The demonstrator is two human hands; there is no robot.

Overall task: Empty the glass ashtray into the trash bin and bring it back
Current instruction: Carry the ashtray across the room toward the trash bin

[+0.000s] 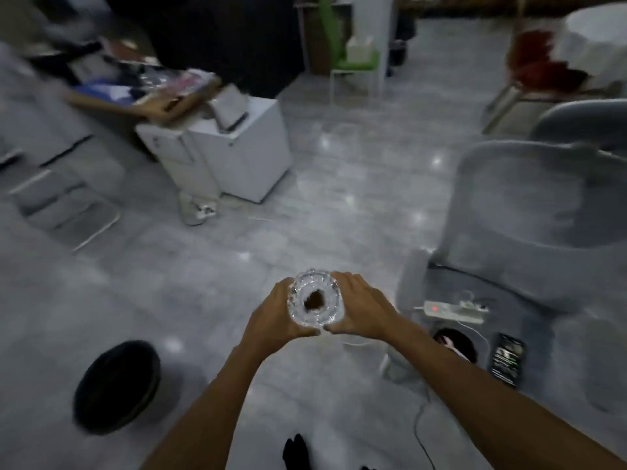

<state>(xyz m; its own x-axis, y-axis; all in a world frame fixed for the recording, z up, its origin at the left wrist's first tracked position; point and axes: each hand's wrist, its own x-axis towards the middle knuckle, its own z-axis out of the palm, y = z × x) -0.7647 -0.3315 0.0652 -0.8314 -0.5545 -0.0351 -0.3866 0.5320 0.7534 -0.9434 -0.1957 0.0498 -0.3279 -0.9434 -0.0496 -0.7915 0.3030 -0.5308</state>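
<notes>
Ashtray (315, 301) gripped level between both hands' fingers (353, 283), probably so the dark debris stays in until the bin (117, 388)

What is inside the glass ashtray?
A dark brown clump sits in the middle of the glass ashtray. It is too blurry to identify. Both hands cover its sides.

Nothing here can be read from where I stand. The phone (506, 359) lying near the front edge of the grey seat (559, 368) has a lit screen, but its lines of text are too blurred to make out.
</notes>
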